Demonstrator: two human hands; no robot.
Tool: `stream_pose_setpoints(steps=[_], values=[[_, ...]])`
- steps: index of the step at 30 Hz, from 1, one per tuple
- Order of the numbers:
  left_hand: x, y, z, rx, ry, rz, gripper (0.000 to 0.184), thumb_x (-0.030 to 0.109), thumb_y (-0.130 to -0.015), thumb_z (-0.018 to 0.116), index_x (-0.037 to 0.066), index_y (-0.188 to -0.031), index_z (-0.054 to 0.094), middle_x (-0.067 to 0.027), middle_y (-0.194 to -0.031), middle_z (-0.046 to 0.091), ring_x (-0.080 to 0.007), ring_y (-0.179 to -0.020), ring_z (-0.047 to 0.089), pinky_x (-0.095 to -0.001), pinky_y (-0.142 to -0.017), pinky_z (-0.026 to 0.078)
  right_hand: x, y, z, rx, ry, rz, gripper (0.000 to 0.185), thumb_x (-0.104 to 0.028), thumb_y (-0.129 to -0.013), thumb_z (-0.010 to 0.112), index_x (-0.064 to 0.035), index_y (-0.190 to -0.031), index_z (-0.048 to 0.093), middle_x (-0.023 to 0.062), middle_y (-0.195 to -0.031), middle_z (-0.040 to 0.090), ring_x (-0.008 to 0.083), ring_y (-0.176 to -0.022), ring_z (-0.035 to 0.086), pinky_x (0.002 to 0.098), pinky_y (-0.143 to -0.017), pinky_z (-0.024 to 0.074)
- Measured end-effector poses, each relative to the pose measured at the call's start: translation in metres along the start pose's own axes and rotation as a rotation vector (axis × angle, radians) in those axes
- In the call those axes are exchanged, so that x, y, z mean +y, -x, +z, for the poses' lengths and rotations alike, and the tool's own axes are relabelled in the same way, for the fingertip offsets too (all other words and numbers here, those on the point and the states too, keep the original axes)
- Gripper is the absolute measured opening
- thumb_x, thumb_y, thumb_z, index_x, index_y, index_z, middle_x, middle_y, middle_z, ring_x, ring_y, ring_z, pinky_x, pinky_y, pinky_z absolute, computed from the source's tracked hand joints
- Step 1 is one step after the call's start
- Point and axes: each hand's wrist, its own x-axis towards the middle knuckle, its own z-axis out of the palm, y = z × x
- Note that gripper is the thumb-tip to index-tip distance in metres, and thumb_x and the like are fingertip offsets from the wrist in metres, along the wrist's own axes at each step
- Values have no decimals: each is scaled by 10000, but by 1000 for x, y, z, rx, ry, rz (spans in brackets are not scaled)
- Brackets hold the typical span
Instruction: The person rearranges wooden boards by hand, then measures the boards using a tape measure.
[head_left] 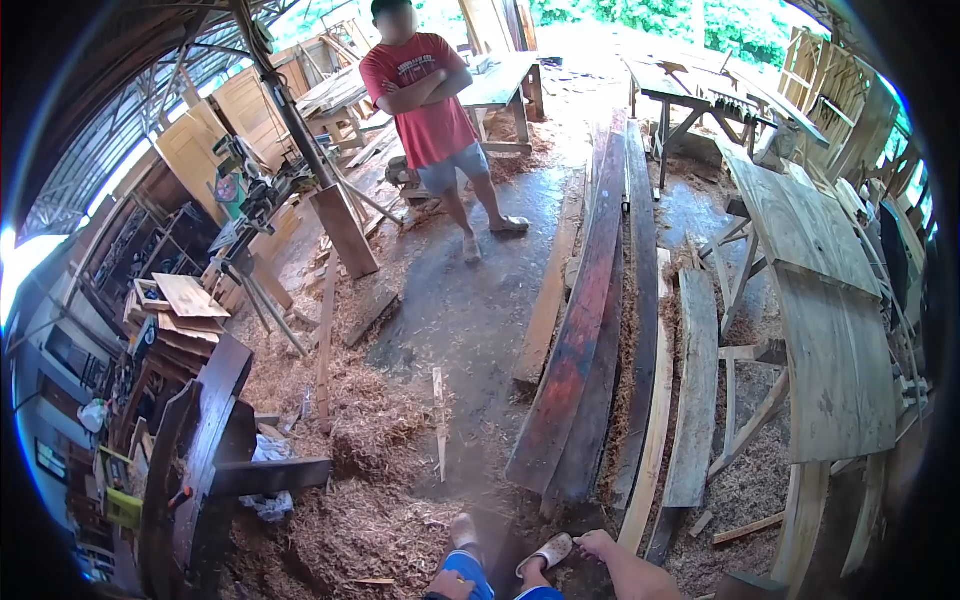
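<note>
At the bottom edge my left hand (pixel 453 583) lies against the blue shorts (pixel 468 568), its fingers too small and cut off to make out. My right hand (pixel 594 544) is held out low to the right of my sandalled foot (pixel 548 553), fingers curled together; whatever is between them is too small to name. Beyond it long dark planks (pixel 575 390) lie lengthwise on the floor, beside a pale plank (pixel 692 390). Wood shavings (pixel 375 530) cover the ground at my left.
A person in a red shirt (pixel 425 100) stands ahead with arms crossed. Wide boards (pixel 835 350) lean on trestles at the right. A dark wooden bench (pixel 215 420) is at the left, and a post (pixel 343 232) stands beyond it. Worktables (pixel 500 82) are farther back.
</note>
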Motion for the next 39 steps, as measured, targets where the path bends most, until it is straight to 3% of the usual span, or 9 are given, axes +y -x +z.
stream_pose_setpoints(steps=[8, 17, 20, 23, 25, 27, 30, 33, 39], values=[[-16, -10, 30, 30, 0, 76, 447, 468, -873, 514, 82, -922, 732, -186, -1079, 656, -394, -1071, 558, -479, -967, 419, -12, 12, -6, -15, 19, 47, 379, -379, -889, 654, -54, -1084, 661, 100, -1011, 686, 207, -758, 670, 393, -617, 522], [-14, -11, 23, -104, -176, 199, 379, 387, -925, 488, 96, -943, 730, -169, -1069, 660, -348, -1061, 566, -445, -934, 440, -9, -7, -2, -8, -42, 31, 329, -323, -892, 669, -29, -1040, 661, 104, -931, 673, 189, -691, 642, 338, -585, 519], [37, 14, -89, -215, 353, -292, 448, 484, -741, 676, 77, -929, 695, -196, -1036, 650, -351, -995, 614, -427, -893, 486, -6, -13, -2, -3, -60, 39, 298, -315, -886, 676, -33, -984, 672, 94, -868, 675, 187, -650, 634, 332, -572, 518], [26, 18, -56, -70, 326, -300, 448, 483, -734, 692, 78, -925, 686, -199, -1048, 630, -346, -1019, 599, -421, -907, 477, 32, -77, 3, -69, 885, -535, 213, -251, -889, 654, -42, -913, 681, 83, -774, 666, 181, -599, 617, 323, -528, 502], [28, 19, -60, -62, 351, -306, 419, 453, -721, 720, 79, -902, 676, -196, -1037, 615, -343, -1034, 586, -417, -915, 470, 21, -53, 12, -36, 141, -221, 189, -233, -877, 629, -53, -871, 686, 79, -716, 656, 178, -587, 617, 322, -499, 493], [28, 21, -62, -75, 350, -302, 405, 434, -714, 730, 76, -894, 673, -197, -1031, 613, -345, -1034, 585, -418, -914, 469, -17, 1, 12, -41, -90, -149, 217, -252, -866, 616, -47, -887, 686, 91, -734, 661, 179, -604, 629, 326, -504, 500], [36, 23, -71, -91, 356, -333, 402, 418, -713, 733, 73, -909, 672, -195, -1049, 603, -345, -1036, 583, -414, -922, 469, -30, 16, 21, -29, -64, -73, 393, -387, -848, 660, -29, -1005, 701, 133, -897, 696, 231, -709, 676, 376, -570, 560], [34, 19, -70, -122, 347, -328, 416, 423, -715, 726, 73, -935, 674, -197, -1066, 599, -343, -1039, 582, -410, -932, 466, -24, 9, 29, 23, -12, -139, 286, -318, -876, 639, -39, -921, 687, 100, -782, 673, 187, -619, 639, 318, -517, 508], [35, 19, -75, -134, 356, -366, 429, 437, -715, 711, 78, -949, 687, -202, -1081, 598, -343, -1047, 582, -404, -946, 460, -1, -13, 21, -11, 79, -102, 323, -342, -892, 639, -50, -1013, 708, 92, -891, 704, 207, -668, 664, 338, -557, 537]])
